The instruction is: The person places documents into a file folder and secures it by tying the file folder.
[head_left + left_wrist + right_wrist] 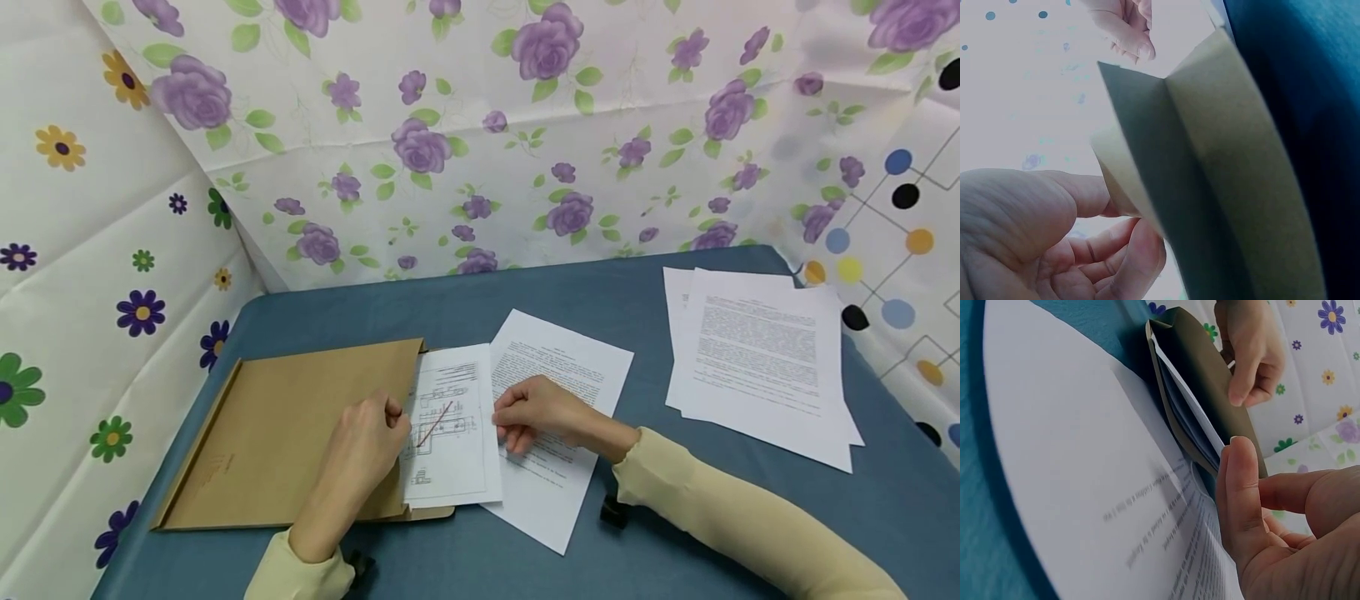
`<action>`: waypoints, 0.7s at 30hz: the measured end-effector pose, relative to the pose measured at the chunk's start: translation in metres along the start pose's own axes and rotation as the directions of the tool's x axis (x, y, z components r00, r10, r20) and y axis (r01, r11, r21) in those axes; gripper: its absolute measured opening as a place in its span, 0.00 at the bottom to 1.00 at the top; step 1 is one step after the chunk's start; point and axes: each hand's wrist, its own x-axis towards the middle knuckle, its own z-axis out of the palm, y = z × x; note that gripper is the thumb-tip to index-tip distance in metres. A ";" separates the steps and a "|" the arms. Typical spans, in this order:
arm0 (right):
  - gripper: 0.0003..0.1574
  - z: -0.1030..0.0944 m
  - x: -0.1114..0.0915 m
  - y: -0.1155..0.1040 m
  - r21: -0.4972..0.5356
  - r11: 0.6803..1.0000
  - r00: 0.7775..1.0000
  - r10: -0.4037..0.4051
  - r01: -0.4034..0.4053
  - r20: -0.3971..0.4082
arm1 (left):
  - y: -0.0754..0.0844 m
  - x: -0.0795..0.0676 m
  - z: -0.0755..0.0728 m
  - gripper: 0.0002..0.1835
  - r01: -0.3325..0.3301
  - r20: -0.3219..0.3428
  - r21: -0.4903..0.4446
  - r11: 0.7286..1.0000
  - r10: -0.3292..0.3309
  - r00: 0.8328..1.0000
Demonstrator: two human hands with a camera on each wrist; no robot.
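A brown cardboard envelope (292, 433) lies on the table with its open side facing right. My left hand (360, 446) pinches the upper layer of the envelope at that opening, and the left wrist view shows thumb and fingers on the raised brown edge (1124, 181). Out of the opening sticks a white sheet with a line drawing and a red diagonal stroke (457, 462); its left part is hidden inside. My right hand (543, 412) pinches this sheet at its right edge. Beneath the right hand lies a printed text sheet (555, 508), tilted and partly covered.
Several printed sheets (765, 358) lie overlapping at the table's right side. Blue cloth covers the table (600, 296). Flowered curtains (465, 150) hang behind and at the left. Black wrist devices (613, 510) sit under both forearms.
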 end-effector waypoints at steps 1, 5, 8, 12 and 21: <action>0.09 0.001 0.001 0.000 -0.001 1.000 1.000 -0.001 0.001 0.003 | 0.000 0.000 0.000 0.03 -0.002 -0.001 0.003 1.000 0.002 1.000; 0.08 0.007 0.004 0.000 0.012 1.000 1.000 -0.004 0.003 0.018 | 0.000 0.000 0.001 0.02 -0.013 -0.003 0.008 1.000 0.013 1.000; 0.07 0.012 0.007 0.001 0.031 1.000 1.000 0.002 -0.003 0.031 | -0.001 0.000 0.001 0.03 -0.021 -0.001 0.001 1.000 0.021 1.000; 0.06 0.017 0.011 0.001 0.031 1.000 0.999 0.005 -0.006 0.041 | -0.001 0.000 0.002 0.03 -0.027 -0.002 -0.003 1.000 0.027 1.000; 0.07 0.032 0.026 -0.006 0.003 1.000 0.998 0.006 -0.006 0.068 | 0.000 0.001 0.002 0.03 -0.023 -0.008 0.006 1.000 0.023 1.000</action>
